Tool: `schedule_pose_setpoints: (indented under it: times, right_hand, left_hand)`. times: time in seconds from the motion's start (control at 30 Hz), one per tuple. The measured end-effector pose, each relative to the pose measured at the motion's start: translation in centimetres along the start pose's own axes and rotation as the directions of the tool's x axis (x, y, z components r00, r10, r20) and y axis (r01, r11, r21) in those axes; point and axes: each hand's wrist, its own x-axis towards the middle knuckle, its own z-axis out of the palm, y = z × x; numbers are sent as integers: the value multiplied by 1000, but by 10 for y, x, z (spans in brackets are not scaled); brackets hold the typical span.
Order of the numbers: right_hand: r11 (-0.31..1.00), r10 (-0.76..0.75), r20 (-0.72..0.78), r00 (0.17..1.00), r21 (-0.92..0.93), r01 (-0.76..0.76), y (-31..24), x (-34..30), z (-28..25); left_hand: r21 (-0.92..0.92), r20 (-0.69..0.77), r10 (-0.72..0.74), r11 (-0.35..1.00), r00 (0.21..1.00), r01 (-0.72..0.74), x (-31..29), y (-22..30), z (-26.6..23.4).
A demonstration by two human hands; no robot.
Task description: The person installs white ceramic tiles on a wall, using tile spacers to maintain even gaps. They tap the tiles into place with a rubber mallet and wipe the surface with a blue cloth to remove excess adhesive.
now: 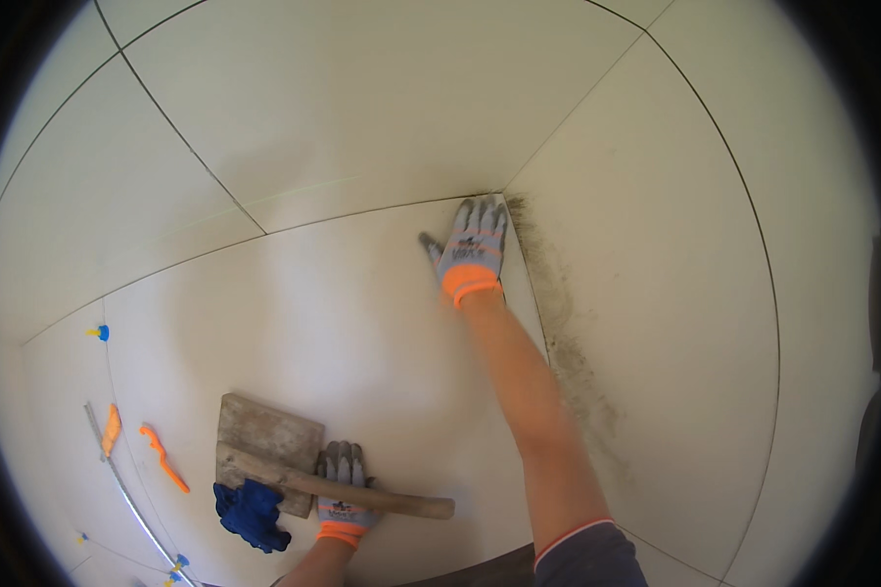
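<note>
My right hand (472,245), in a grey work glove with an orange cuff, lies flat on a large pale tile (362,323). Its fingertips reach the tile's far right corner, where the walls meet, and the thumb points out to the left. Lower down, my left hand (340,465), gloved alike, rests with its fingers stretched out on the same tile. Across it passes a round wooden handle (411,502), which hides part of the hand. The handle also crosses a dusty, squarish brown board (269,426); whether the two are joined I cannot tell.
Dark blue crumpled cloth (252,516) lies against the board. Farther left are a wavy orange tool (163,458), an orange piece (112,428) by a long metal strip (132,504), and blue-and-yellow tile spacers (101,333). Grey smears mark the right wall (656,245) beside the tile.
</note>
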Motion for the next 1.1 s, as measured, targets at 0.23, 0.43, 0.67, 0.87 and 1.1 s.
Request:
schedule_pose_setpoints:
  times: [0.23,0.43,0.67,0.87,1.1]
  right_hand:
    - [999,-14,109,994,-31,17,3,31,-1]
    - [998,27,35,999,58,-29,-6,15,-3]
    - [933,-70,69,995,357,41,-21,-54,15]
    - [893,266,4,964,375,-248,-10,-33,26]
    - [897,228,64,972,374,-235,-1,-60,31]
  left_hand:
    - [-56,17,-16,998,1000,17,3,4,-7]
    - [-25,-40,14,1000,999,-15,3,4,-8]
    - [16,-106,23,1000,994,-22,3,1,-4]
    - [68,-33,6,998,999,-4,1,0,-4]
    - [148,-71,-5,989,997,16,0,-1,-3]
